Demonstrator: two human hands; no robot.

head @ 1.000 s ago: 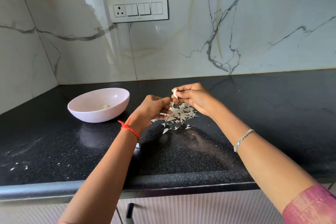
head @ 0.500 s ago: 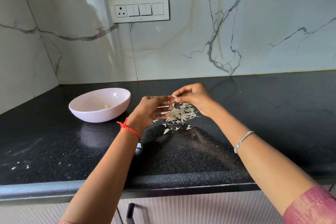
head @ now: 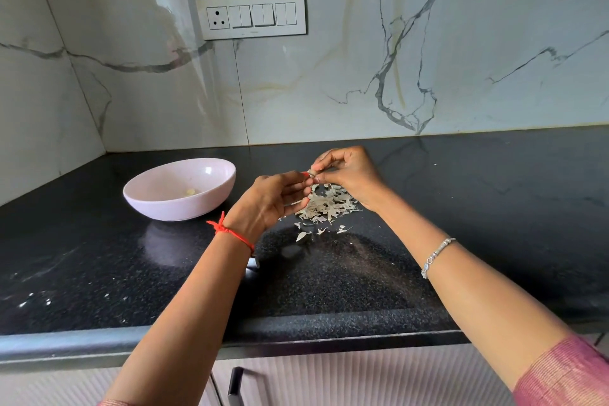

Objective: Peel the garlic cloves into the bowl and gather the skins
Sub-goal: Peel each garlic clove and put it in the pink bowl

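Note:
My right hand [head: 349, 175] pinches a small garlic clove [head: 311, 172] between thumb and fingertips, just above a pile of papery garlic skins [head: 326, 204] on the black counter. My left hand [head: 270, 199] meets it from the left, its fingertips pinching at the same clove. A pale pink bowl [head: 164, 204] stands to the left of the hands with one peeled clove [head: 190, 191] lying inside. Much of the held clove is hidden by fingers.
A few loose skin bits [head: 301, 235] lie in front of the pile. The black counter [head: 494, 208] runs to the marble wall behind and to a front edge [head: 296, 330]. A switch plate [head: 252, 15] sits on the wall. White specks [head: 33, 298] dot the counter's near left.
My left hand rose from the skin pile to join my right hand at the clove. The white clove shown a second ago is now mostly covered by fingers.

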